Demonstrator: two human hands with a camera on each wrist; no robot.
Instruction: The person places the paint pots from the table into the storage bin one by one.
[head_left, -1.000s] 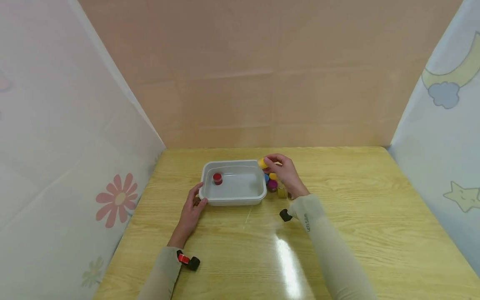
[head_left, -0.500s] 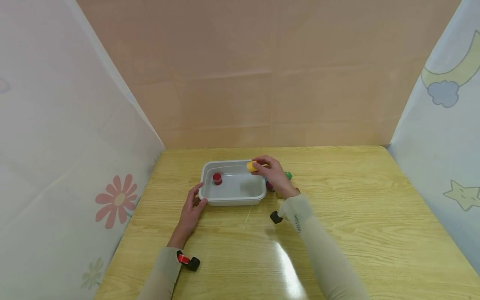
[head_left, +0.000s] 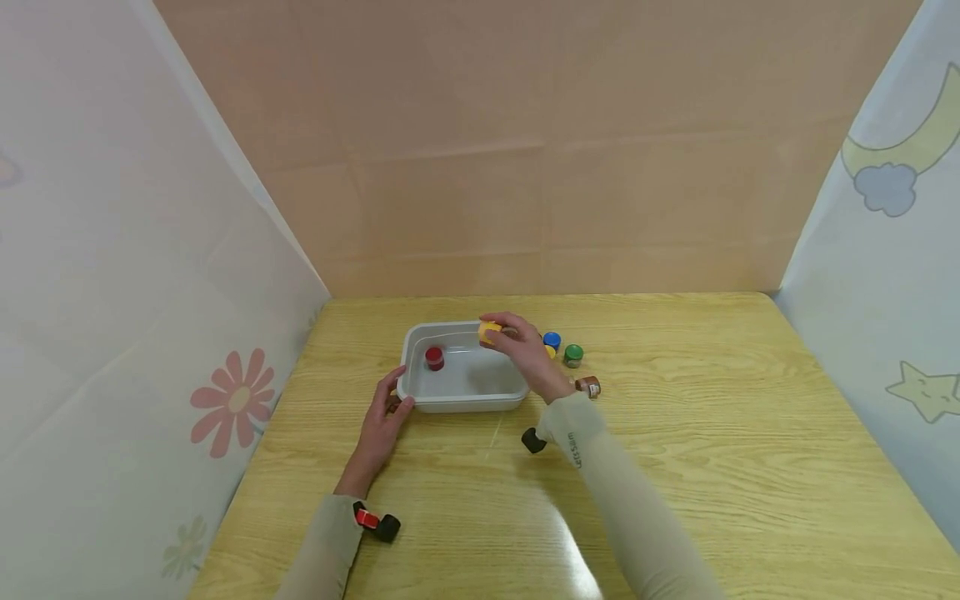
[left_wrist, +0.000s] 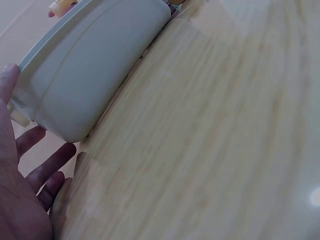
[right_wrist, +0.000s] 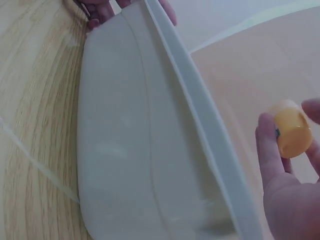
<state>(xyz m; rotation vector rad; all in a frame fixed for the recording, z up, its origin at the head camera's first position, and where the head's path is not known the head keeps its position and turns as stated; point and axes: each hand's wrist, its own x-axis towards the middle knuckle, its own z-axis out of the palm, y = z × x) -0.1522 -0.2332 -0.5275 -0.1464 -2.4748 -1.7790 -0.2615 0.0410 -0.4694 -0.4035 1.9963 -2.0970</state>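
My right hand holds a small yellow jar between thumb and fingers, above the back right part of a white plastic tub. In the right wrist view the yellow jar is tilted, higher than the tub's rim. Inside the tub, toward the left, stands a small red-lidded jar. My left hand holds the tub's front left corner. The left wrist view shows a digit at the tub's rim and other fingers by its lower corner.
Right of the tub stand a blue-lidded jar and a green-lidded jar. A brown jar lies nearer the front, and a yellow lid is partly hidden by my right hand. Wood-grain table surrounds them.
My right hand has carried the yellow jar leftward from the tub's right edge to over its inside. The blue, green and brown jars have come into view. My left hand has stayed put.
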